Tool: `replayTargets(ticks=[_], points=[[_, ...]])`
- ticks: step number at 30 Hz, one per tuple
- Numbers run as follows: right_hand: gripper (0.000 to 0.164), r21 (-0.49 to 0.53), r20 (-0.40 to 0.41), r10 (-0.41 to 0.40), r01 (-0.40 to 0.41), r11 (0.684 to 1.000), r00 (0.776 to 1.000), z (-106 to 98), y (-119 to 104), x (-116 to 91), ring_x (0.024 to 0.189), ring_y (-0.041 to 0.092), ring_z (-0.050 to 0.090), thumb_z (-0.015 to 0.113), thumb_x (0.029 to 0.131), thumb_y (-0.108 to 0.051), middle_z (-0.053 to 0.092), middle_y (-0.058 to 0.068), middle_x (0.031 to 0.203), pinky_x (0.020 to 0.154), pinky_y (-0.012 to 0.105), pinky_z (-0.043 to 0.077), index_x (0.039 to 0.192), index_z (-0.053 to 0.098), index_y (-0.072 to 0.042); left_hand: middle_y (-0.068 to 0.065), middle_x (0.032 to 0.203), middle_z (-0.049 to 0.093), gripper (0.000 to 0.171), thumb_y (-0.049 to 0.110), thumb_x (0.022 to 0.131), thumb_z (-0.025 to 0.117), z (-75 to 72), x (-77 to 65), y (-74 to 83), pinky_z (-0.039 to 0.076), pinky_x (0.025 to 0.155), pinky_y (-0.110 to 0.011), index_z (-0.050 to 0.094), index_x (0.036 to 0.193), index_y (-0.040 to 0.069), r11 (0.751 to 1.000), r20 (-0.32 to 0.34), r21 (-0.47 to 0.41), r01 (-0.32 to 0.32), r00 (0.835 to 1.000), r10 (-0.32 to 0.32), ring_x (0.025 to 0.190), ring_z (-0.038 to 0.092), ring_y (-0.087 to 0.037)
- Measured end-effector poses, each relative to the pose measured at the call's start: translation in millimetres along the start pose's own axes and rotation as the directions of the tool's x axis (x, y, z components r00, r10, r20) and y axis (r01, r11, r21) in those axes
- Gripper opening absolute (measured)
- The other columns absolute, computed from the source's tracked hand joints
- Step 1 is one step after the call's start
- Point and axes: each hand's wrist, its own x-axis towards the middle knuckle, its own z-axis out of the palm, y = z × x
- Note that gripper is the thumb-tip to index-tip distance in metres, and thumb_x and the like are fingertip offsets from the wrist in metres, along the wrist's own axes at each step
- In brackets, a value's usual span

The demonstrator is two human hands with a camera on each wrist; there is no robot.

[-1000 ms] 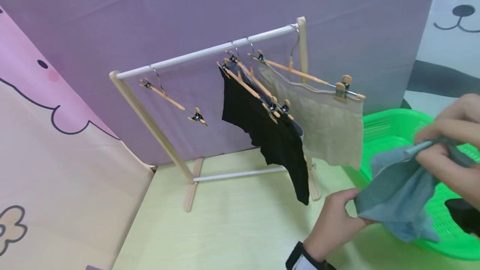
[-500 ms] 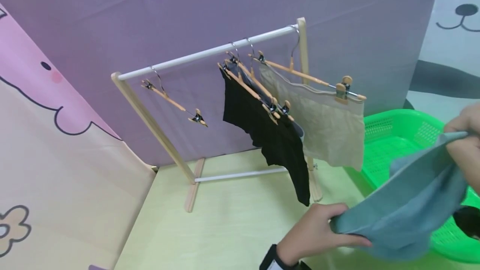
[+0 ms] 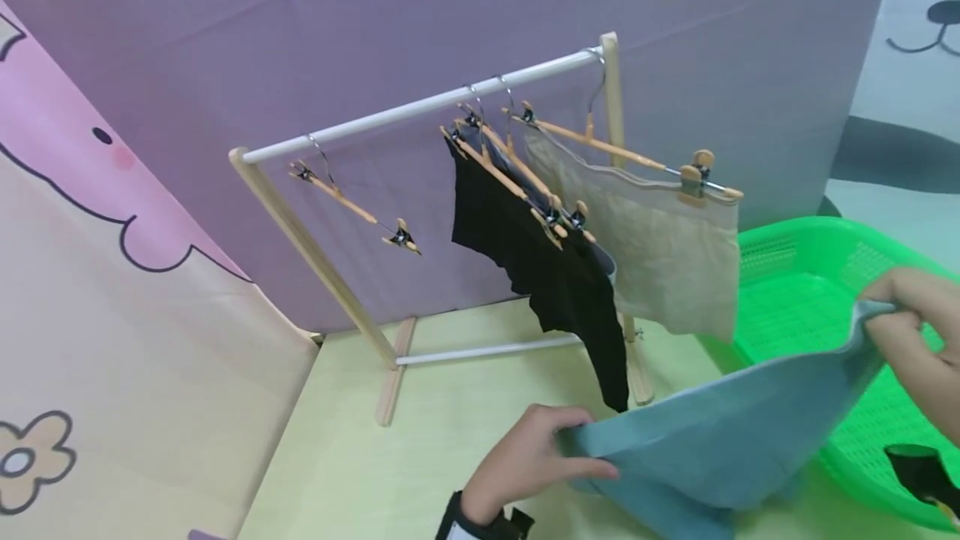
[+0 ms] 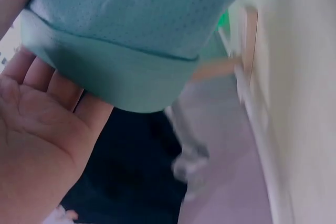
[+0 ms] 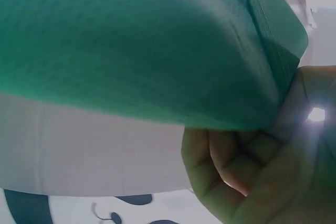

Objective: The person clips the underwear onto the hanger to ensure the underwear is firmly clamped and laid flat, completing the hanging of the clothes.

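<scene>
A pale blue-green garment [image 3: 720, 432] with a wide waistband is stretched sideways between my two hands, its lower part hanging below. My left hand [image 3: 521, 461] pinches the left end of the band between thumb and fingers. In the left wrist view, its fingers pass behind the garment's mesh-like cloth [image 4: 131, 19]. My right hand [image 3: 918, 340] pinches the other corner over a green basket [image 3: 787, 273]. The right wrist view shows curled fingers [image 5: 252, 177] under the stitched band. Whether the garment has legs cannot be told.
Behind stands a wooden rack with a white rail [image 3: 420, 111]. From it hang a bare clip hanger [image 3: 348, 205], a black garment [image 3: 525, 248], a dark blue-grey garment behind it, and a beige garment [image 3: 667, 248]. A black item [image 3: 918, 473] shows at the basket's lower right.
My left hand has moved left and a little down, away from the basket. The garment, bunched up earlier, is now spread out between both hands. The right hand moved right, then slightly back left.
</scene>
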Motion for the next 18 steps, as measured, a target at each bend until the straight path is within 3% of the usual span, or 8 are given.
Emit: replayTargets(ticks=[1,4,8,11,15,18], points=[[0.024,0.032,0.014,0.035,-0.035,0.999,0.999,3.4,1.1,-2.5,0.048,0.001,0.023,0.038,0.091,0.007,0.040,-0.021,0.072,0.048,0.022,0.018,0.078,0.056,-0.003,0.009,0.078,0.059,0.018,0.027,0.086,0.078,-4.7,-2.5,-1.9,0.046,0.067,-0.011,0.065,0.091,0.016,1.000,-0.009,0.016,-0.005,1.000,0.005,0.071,0.048,0.006],[0.024,0.030,0.087,0.136,-0.139,0.990,0.987,10.5,0.1,-8.9,0.049,0.005,0.021,0.034,0.094,0.005,0.042,-0.007,0.068,0.048,0.026,0.016,0.081,0.053,-0.002,0.010,0.079,0.061,0.018,0.027,0.085,0.079,-17.0,-8.4,-5.6,0.047,0.068,-0.011,0.066,0.091,0.017,0.997,-0.026,0.069,-0.027,0.999,0.029,0.072,0.048,0.006],[0.024,-0.074,0.193,0.215,-0.204,0.976,0.957,14.3,-4.7,-17.8,0.049,0.005,0.012,0.031,0.099,-0.002,0.029,0.001,0.058,0.045,0.027,0.014,0.082,0.048,-0.006,0.011,0.075,0.056,0.019,0.026,0.083,0.081,-31.6,-15.4,-5.5,0.044,0.067,-0.011,0.065,0.085,0.017,0.996,-0.016,0.089,-0.017,1.000,0.018,0.070,0.046,0.004],[0.023,-0.100,0.254,0.191,-0.170,0.980,0.948,16.6,-7.0,-21.7,0.051,0.003,0.008,0.032,0.101,-0.003,0.020,-0.003,0.056,0.042,0.027,0.015,0.083,0.046,-0.009,0.014,0.071,0.053,0.020,0.029,0.082,0.081,-44.8,-24.7,-1.3,0.042,0.066,-0.012,0.064,0.081,0.018,0.995,-0.004,0.089,0.041,0.999,-0.041,0.067,0.045,0.004],[0.026,-0.018,0.289,0.086,-0.084,0.996,0.954,17.4,-11.4,-25.7,0.051,-0.002,0.009,0.035,0.101,0.001,0.021,-0.009,0.059,0.041,0.024,0.018,0.083,0.046,-0.015,0.017,0.070,0.056,0.019,0.035,0.084,0.078,-65.0,-46.5,11.8,0.045,0.066,-0.014,0.065,0.079,0.022,0.987,-0.019,0.119,0.113,0.994,-0.111,0.065,0.046,0.005],[0.029,0.037,0.286,-0.004,-0.007,0.999,0.958,20.3,1.1,-38.4,0.051,-0.004,0.006,0.042,0.099,0.004,0.021,-0.013,0.059,0.040,0.021,0.017,0.086,0.045,-0.022,0.018,0.071,0.060,0.015,0.034,0.085,0.078,-78.6,-71.3,27.2,0.047,0.065,-0.015,0.068,0.080,0.023,0.986,-0.070,0.140,0.092,0.994,-0.082,0.065,0.048,0.006]])
